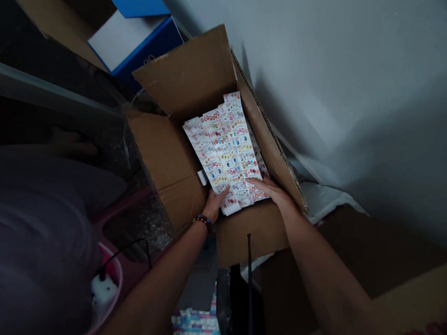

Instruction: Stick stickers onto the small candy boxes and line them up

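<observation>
A stack of white printed sheets [224,149], covered in rows of small colourful designs, lies tilted inside an open cardboard box [184,78]. The box's flaps stand spread outward. My left hand [215,205], with a beaded bracelet at the wrist, grips the stack's near edge. My right hand [268,190] lies across its near right corner, fingers on top. The box's bottom is hidden beneath the sheets.
A white wall [348,79] rises to the right of the box. A blue and white box [131,38] stands behind it. Bubble wrap [146,223] lies to the left, beside a pink basket [110,277] holding a white plug. A black rod [249,276] stands near my right forearm.
</observation>
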`<state>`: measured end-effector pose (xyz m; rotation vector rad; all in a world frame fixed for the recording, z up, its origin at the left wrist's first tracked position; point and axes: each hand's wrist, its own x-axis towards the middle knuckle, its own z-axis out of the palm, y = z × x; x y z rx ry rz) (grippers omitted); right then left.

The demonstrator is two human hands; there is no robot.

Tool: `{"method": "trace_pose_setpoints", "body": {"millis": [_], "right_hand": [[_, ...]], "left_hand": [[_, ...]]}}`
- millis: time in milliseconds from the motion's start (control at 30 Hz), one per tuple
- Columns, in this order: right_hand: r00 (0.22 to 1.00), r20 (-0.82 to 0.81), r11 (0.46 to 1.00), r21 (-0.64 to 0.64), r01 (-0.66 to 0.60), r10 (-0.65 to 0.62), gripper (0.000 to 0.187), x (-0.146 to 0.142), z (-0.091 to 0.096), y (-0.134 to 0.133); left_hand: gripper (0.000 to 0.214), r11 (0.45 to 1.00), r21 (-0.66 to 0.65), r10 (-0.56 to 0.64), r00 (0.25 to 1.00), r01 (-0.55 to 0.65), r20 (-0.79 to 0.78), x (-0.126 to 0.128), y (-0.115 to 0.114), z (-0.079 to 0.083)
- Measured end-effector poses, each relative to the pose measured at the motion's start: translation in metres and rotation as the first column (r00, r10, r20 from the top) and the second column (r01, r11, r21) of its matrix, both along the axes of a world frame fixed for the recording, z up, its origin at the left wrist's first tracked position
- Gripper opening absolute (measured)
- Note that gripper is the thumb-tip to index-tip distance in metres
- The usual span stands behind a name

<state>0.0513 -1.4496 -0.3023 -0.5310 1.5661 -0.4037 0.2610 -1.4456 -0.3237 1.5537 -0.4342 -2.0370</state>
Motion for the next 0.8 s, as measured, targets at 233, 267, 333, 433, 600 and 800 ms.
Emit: {"method": "trace_pose_setpoints", "body": {"millis": [233, 267, 333, 433, 600, 800], "right_hand": [[0.987, 0.153, 0.998, -0.022, 0.061, -0.057, 0.051, -0.007, -0.004, 0.009], [0.985, 0.158, 0.997, -0.027, 0.069, -0.064, 0.051, -0.006, -0.005, 0.009], [0.984, 0.160, 0.996, -0.036, 0.083, -0.077, 0.050, -0.005, -0.009, 0.010], [0.981, 0.173, 0.993, -0.050, 0.103, -0.092, 0.047, -0.005, -0.014, 0.012], [0.948, 0.275, 0.980, -0.076, 0.186, -0.159, 0.043, -0.010, -0.021, 0.023], [0.942, 0.288, 0.978, -0.067, 0.198, -0.171, 0.036, -0.013, -0.026, 0.030]], "left_hand": [[0.054, 1.000, -0.021, -0.020, 0.999, 0.019, -0.043, 0.003, 0.003, 0.002], [0.056, 1.000, -0.025, -0.019, 0.999, 0.018, -0.046, 0.003, 0.004, 0.003], [0.058, 0.999, -0.030, -0.014, 0.999, 0.013, -0.045, 0.004, 0.004, 0.004], [0.057, 1.000, -0.026, -0.008, 0.999, 0.007, -0.043, 0.005, 0.005, 0.007], [0.053, 1.000, 0.002, -0.009, 0.999, 0.009, -0.037, 0.006, 0.005, 0.011], [0.056, 0.999, 0.052, -0.001, 1.000, 0.002, -0.018, 0.004, 0.004, 0.017]]}}
